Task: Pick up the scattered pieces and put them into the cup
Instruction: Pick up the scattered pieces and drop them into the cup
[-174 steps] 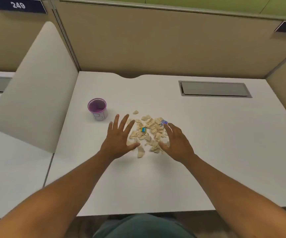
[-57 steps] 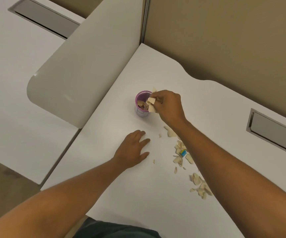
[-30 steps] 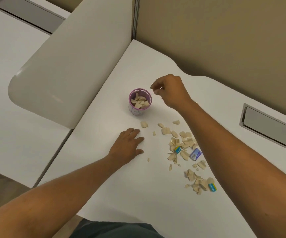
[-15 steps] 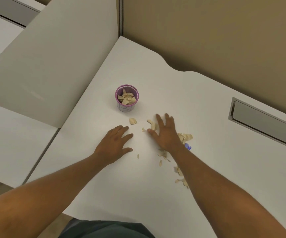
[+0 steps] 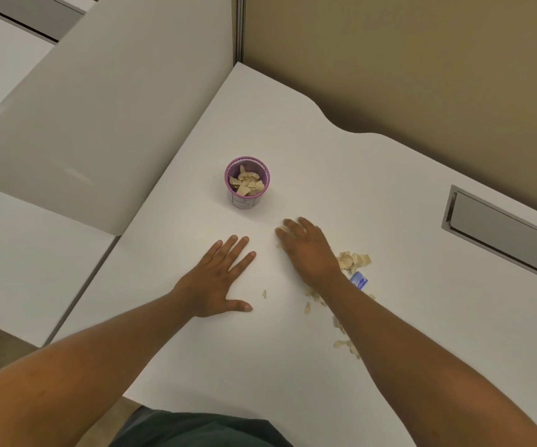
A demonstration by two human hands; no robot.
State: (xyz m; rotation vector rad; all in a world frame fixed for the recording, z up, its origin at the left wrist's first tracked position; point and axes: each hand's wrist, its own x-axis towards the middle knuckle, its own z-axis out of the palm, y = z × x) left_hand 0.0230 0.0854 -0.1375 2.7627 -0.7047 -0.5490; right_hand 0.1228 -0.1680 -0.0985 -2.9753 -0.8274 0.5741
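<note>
A small purple-rimmed cup (image 5: 247, 195) stands on the white desk (image 5: 293, 350), partly filled with beige pieces. My right hand (image 5: 307, 251) lies palm down in front of and to the right of the cup, fingers close together and slightly bent over beige pieces; one shows at its fingertips. More beige pieces (image 5: 355, 259) lie just right of that wrist, with a blue-and-white piece (image 5: 358, 280) beside them. Smaller bits (image 5: 307, 308) trail back along my right forearm. My left hand (image 5: 220, 280) rests flat and empty on the desk, left of the pieces.
A curved white divider panel (image 5: 99, 108) rises along the desk's left side. A tan partition wall (image 5: 406, 59) backs the desk. A grey cable hatch (image 5: 502, 230) is set into the surface at the right. The desk's front edge is close to my body.
My right hand came from beside the cup down onto the pieces; its fingers, spread half a second ago, are now drawn together. The loose piece near the cup is no longer visible. Left hand unmoved.
</note>
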